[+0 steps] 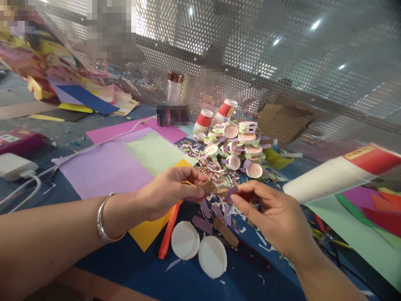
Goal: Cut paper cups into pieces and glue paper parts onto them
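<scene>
My left hand (171, 192) is closed in a pinch on a small brown cardboard piece (207, 188). Opposite it, my right hand (275, 213) pinches a small purple paper piece (232, 192) between thumb and fingertips; a bit of brown cardboard shows beside it. Below the hands lie two white paper discs (212, 256), an orange pen-like stick (169, 232), a brown cardboard strip (226, 231) and purple paper strips (202, 224). A long dark red object (253, 255), its kind unclear, rests right of the discs. Paper scraps are strewn beneath and beyond my fingers.
Beyond the hands stands a heap of cut cup bottoms with paper tabs (232, 146), near red-and-white paper cups (203, 121). A long cup stack (344, 171) lies right. Coloured sheets (106, 167) and a white charger with cable (19, 167) are left. A perforated metal screen (250, 54) rises behind.
</scene>
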A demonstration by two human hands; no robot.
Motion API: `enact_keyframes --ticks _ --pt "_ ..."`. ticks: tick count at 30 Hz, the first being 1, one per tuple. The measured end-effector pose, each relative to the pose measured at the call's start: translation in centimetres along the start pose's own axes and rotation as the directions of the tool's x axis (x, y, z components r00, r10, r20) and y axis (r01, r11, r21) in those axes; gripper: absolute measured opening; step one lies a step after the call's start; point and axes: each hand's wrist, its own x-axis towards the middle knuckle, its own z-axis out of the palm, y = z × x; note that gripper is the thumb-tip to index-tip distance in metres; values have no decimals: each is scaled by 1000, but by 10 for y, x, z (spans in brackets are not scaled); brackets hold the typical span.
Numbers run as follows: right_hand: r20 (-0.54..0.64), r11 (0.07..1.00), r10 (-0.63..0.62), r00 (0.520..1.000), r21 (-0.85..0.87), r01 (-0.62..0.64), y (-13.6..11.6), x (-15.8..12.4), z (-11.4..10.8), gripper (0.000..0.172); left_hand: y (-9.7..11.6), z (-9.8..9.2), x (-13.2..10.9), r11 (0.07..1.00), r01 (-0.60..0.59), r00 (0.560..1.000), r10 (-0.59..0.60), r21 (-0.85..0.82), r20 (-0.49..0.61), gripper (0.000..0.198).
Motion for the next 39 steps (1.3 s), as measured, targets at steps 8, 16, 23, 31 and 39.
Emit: enact_keyframes --ticks 8,16,23,31,39 --pt "8 882 236 972 418 -217 -1 1 21 19 0 9 -8 999 37 997 -37 -5 61 21" --pt "25 821 287 958 508 -260 -1 2 30 22 -6 12 -11 997 -7 997 13 -80 81 25" --pt "25 838 278 960 483 -255 -5 2 34 26 -8 16 -13 989 -7 997 18 -146 73 26" --pt "47 828 286 957 490 -271 -9 2 35 27 -8 17 -15 991 -6 997 15 -131 71 22" --pt "84 792 274 958 546 -274 -11 1 35 24 -9 17 -14 994 -25 997 33 -109 74 22"
